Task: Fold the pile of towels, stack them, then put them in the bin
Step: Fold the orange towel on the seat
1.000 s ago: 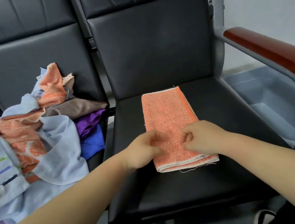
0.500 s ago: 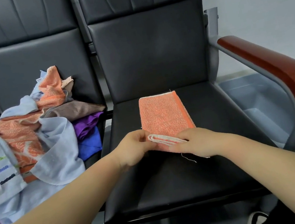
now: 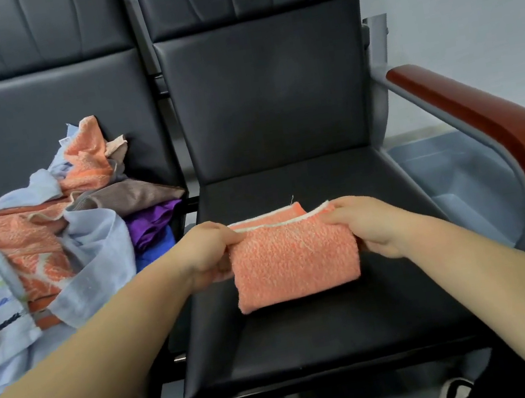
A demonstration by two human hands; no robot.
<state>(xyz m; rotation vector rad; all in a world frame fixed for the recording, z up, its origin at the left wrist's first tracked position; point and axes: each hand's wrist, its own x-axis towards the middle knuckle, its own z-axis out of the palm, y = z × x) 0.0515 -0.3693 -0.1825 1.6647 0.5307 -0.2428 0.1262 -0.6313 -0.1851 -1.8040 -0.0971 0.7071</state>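
An orange towel (image 3: 293, 258) lies folded in half on the black chair seat (image 3: 329, 337), its white-edged ends toward the backrest. My left hand (image 3: 206, 255) pinches the towel's left side near the far corner. My right hand (image 3: 366, 225) pinches its right side near the other far corner. A pile of unfolded towels (image 3: 50, 244) in light blue, orange, brown, purple and blue covers the seat to the left. A grey bin (image 3: 466, 178) stands on the floor to the right of the chair, under the armrest.
A wood-topped armrest (image 3: 485, 126) on a grey metal frame runs along the chair's right side, above the bin. The black backrest (image 3: 268, 93) rises behind the towel. A shoe (image 3: 456, 390) shows at the bottom edge.
Both hands lifted the towel's near end and carried it to the far end, folding the long strip in half. The hands now sit at the far corners.
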